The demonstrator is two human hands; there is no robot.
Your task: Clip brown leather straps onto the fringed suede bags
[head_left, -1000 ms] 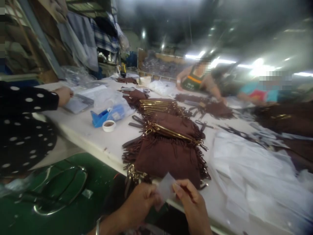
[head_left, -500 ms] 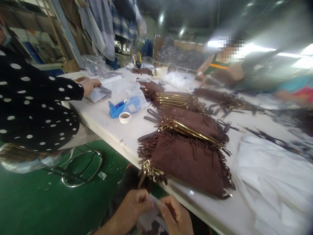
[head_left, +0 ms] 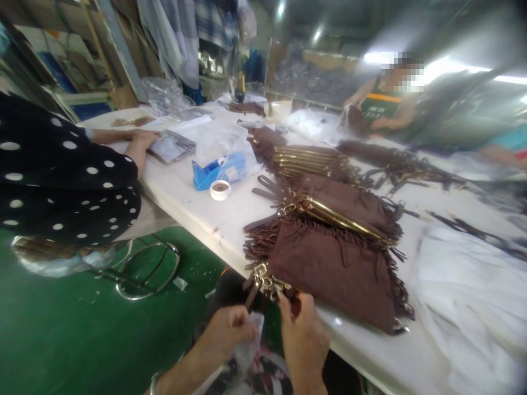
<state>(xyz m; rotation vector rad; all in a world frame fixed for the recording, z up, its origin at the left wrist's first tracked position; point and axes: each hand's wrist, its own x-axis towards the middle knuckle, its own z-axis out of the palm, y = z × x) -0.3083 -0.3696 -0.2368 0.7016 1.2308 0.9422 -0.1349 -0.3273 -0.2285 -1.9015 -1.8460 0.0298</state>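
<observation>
Two hands at work. Left hand [head_left: 227, 332] pinches a thin sheet [head_left: 250, 339] between thumb and fingers, just off the table [head_left: 234, 219]; likely light, limp, easily creased, best held by a corner. Right hand [head_left: 305, 332]: fingers bent at the gold clasps [head_left: 265, 277] of the nearest bag [head_left: 333, 269]; cannot tell whether they pinch. Bag lies flat at the near edge; looks soft, fringe floppy, body the surer hold. Clasps probably hard, slippery. Containers: bag's contents hidden; white ring [head_left: 220, 190], roll or pot unclear, brown within.
</observation>
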